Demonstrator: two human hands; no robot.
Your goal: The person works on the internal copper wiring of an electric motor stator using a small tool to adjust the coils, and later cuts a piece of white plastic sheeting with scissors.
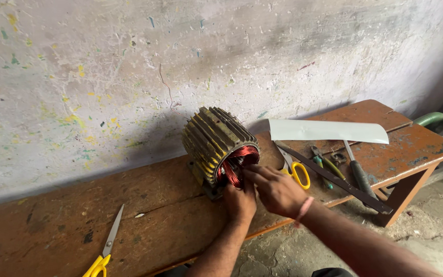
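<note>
- Two pairs of yellow-handled scissors [103, 254] [296, 172] lay on the wooden bench [52, 225].
- Finned motor stator [216, 141] on its side mid-bench.
- Left hand [240, 201] against its copper windings [238, 161]; grip hidden.
- Right hand [275, 190], fingers extended, touching windings.
- White sheet [329, 131], tools rightward.

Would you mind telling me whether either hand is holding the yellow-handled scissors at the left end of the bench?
No, the yellow-handled scissors lie untouched on the bench, while the left hand and right hand work at the motor stator.

Head view, looking down, near bench [67, 220].
</note>
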